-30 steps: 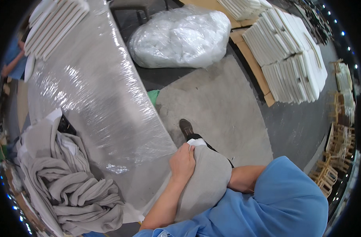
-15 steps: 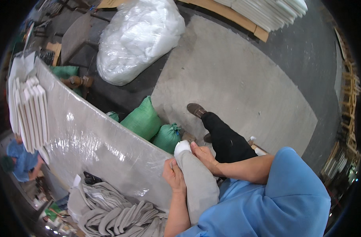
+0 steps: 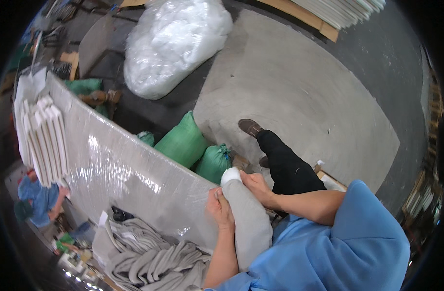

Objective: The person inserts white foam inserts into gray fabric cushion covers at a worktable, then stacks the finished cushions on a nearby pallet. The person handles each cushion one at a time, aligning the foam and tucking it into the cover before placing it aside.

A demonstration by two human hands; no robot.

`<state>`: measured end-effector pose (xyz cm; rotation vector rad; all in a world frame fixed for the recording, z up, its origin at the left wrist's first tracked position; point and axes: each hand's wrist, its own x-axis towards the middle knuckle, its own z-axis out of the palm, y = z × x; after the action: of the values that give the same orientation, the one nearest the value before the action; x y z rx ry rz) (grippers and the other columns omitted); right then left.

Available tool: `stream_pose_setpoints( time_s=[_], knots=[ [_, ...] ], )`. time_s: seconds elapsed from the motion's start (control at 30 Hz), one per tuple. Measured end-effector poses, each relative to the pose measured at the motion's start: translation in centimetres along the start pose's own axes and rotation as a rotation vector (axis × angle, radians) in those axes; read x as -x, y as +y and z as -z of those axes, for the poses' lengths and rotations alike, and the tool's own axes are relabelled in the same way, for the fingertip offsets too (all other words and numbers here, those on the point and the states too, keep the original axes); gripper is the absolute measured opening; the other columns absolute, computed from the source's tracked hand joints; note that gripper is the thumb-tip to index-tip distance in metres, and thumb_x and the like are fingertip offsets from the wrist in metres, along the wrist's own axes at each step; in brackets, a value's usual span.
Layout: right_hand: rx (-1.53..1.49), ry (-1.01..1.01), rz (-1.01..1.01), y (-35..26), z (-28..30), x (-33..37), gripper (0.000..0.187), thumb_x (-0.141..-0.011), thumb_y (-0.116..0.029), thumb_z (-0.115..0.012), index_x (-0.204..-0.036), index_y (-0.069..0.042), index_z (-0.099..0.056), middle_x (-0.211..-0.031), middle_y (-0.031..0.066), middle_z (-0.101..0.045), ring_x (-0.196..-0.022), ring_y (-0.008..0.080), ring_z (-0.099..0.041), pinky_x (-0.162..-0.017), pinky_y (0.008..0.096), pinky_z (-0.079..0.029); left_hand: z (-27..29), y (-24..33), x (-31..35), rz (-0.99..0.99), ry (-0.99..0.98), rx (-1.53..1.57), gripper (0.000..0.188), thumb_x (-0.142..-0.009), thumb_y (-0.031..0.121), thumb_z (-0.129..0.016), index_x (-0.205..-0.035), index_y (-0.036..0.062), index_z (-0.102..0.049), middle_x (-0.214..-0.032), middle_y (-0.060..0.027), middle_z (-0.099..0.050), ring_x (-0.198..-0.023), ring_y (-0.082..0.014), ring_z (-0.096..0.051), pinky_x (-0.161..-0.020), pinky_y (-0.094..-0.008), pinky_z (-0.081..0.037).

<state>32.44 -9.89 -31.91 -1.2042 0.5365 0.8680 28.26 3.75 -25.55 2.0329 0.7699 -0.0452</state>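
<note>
A long grey fabric cover (image 3: 251, 223) lies against my body, stuffed into a rounded tube. White fluffy filling (image 3: 230, 175) shows at its far, open end. My left hand (image 3: 220, 209) is closed on the cover's left edge near that end. Across from it, my right hand (image 3: 257, 188) is closed on the right edge, with its fingertips beside the filling. The fingers beneath the cover are hidden.
A table wrapped in shiny plastic (image 3: 149, 167) bears crumpled grey covers (image 3: 154, 259) and a stack of white panels (image 3: 45, 140). Green sacks (image 3: 183, 140) sit beyond its edge. A large clear bag of white filling (image 3: 178, 48) lies farther off. A person in blue (image 3: 40, 199) is at left.
The whole view has shifted slightly, so most things appear a little farther right. Both hands keep hold of the cover's far end with little visible movement.
</note>
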Motion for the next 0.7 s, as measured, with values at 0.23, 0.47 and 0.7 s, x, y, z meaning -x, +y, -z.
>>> stream_pose_setpoints(
  time_s=[0.23,0.47,0.7],
  knots=[
    [0.426,-0.164,0.338,-8.6,1.4,-1.1,0.032,-0.106,-0.029,-0.061,-0.093,0.0,-0.067,-0.071,0.0052,-0.056,-0.069,0.0131,-0.052,-0.067,0.0346,-0.047,0.0,1.2,0.3,-0.287,0.122,-0.176,0.015,-0.101,0.018,-0.067,-0.094,0.0053,-0.067,-0.083,-0.0154,-0.065,-0.072,-0.0352,-0.064,-0.065,-0.0407,-0.05],
    [1.122,-0.904,0.432,-18.1,-1.2,-3.5,0.02,-0.096,-0.023,-0.069,-0.101,-0.004,-0.076,-0.083,0.0143,-0.071,-0.077,0.0318,-0.069,-0.074,0.0409,-0.053,-0.2,2.4,1.4,-0.452,0.269,-0.115,0.017,-0.088,0.014,-0.082,-0.087,0.0079,-0.066,-0.072,-0.0085,-0.06,-0.063,-0.0297,-0.057,-0.058,-0.0418,-0.045],
    [1.334,-1.304,-0.052,-20.7,-4.7,-5.2,0.021,-0.095,-0.022,-0.072,-0.107,-0.006,-0.077,-0.088,0.0016,-0.068,-0.076,0.017,-0.062,-0.07,0.0359,-0.049,0.1,3.1,2.1,-0.519,0.308,-0.083,0.019,-0.084,0.013,-0.085,-0.086,0.0077,-0.066,-0.073,-0.0073,-0.062,-0.064,-0.0286,-0.059,-0.058,-0.0406,-0.045]
  ],
)
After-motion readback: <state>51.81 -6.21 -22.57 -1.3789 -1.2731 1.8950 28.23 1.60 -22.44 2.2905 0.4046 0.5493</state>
